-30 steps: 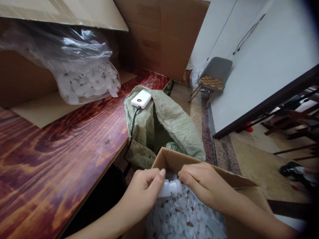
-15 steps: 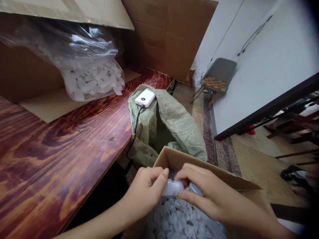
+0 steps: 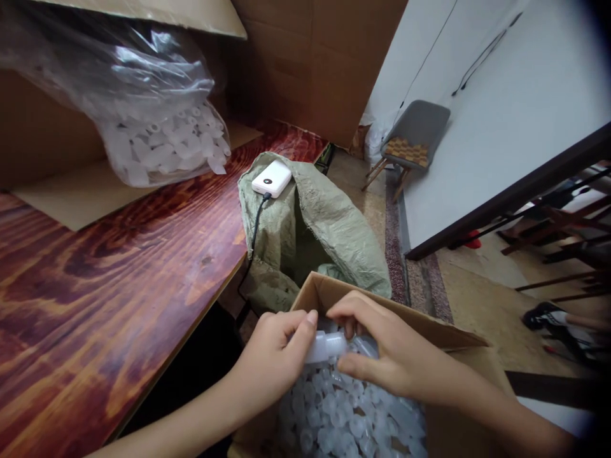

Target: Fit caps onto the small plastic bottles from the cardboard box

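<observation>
My left hand [image 3: 281, 343] is closed around a translucent plastic bottle [image 3: 329, 346], whose threaded neck points right. Close beside that neck is my right hand [image 3: 372, 340], its thumb and fingers apart on either side, with nothing visible gripped between them. Both hands are over an open cardboard box [image 3: 458, 338] filled with many small translucent plastic pieces [image 3: 338, 407] in a clear bag.
A wooden table [image 3: 143, 267] spans the left, bearing a large carton [image 3: 310, 63] and a clear bag of white parts [image 3: 167, 143]. A white power bank [image 3: 272, 178] with a cable lies on a green sack [image 3: 334, 210]. Beyond stand a grey chair [image 3: 417, 127] and a person's foot [image 3: 547, 316].
My right hand has opened its fingers wider around the bottle's neck. The whole view has shifted slightly, so the surroundings appear a little higher and further left.
</observation>
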`<action>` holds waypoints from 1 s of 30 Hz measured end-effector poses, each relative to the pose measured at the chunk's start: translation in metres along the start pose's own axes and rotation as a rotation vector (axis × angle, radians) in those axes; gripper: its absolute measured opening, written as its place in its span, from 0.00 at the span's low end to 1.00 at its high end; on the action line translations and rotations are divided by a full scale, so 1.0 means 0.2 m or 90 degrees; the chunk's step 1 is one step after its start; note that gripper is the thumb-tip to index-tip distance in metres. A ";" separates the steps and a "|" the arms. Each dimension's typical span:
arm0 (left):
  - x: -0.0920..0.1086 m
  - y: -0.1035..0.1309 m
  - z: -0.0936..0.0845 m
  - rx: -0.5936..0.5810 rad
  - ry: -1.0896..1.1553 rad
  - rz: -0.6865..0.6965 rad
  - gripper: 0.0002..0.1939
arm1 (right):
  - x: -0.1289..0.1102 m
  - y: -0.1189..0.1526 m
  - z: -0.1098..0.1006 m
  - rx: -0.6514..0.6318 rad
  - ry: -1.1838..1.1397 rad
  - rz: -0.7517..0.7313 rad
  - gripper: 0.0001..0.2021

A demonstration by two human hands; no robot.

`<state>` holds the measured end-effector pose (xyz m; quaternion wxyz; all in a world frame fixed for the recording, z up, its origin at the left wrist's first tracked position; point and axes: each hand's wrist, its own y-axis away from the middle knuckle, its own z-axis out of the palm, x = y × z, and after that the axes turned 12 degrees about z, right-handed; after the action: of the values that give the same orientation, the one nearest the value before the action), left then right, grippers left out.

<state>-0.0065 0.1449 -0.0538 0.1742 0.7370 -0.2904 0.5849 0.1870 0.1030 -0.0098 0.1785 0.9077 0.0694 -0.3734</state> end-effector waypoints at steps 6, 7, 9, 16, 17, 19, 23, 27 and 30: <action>0.01 0.01 0.01 0.002 -0.133 0.067 0.23 | -0.04 -0.02 0.06 -0.016 0.001 0.121 0.11; 0.00 0.02 0.02 0.002 -0.143 0.076 0.23 | -0.04 -0.02 0.07 -0.023 -0.008 0.140 0.13; 0.00 0.02 0.02 0.001 -0.140 0.093 0.23 | -0.04 -0.02 0.08 -0.029 -0.008 0.130 0.16; -0.02 0.01 0.02 0.124 0.200 -0.062 0.27 | -0.02 0.01 -0.04 -0.034 -0.023 -0.015 0.19; -0.02 0.01 0.02 0.147 0.238 -0.078 0.26 | -0.01 0.00 -0.06 0.023 -0.040 0.031 0.19; -0.02 0.00 0.02 0.167 0.267 -0.081 0.23 | 0.04 -0.03 -0.09 0.151 -0.088 0.161 0.15; -0.01 0.00 0.01 0.125 0.185 -0.072 0.20 | 0.12 -0.07 -0.11 0.246 -0.117 0.265 0.36; -0.01 0.01 0.01 -0.039 -0.113 0.033 0.20 | 0.08 -0.06 -0.12 0.265 -0.047 0.226 0.28; -0.02 0.00 0.03 -0.199 -0.364 0.139 0.16 | 0.00 -0.05 -0.12 0.269 -0.021 0.172 0.20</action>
<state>-0.0024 0.1419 -0.0599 0.1328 0.7999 -0.4911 0.3184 0.1989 0.1205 0.0033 0.0340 0.9196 -0.1352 -0.3672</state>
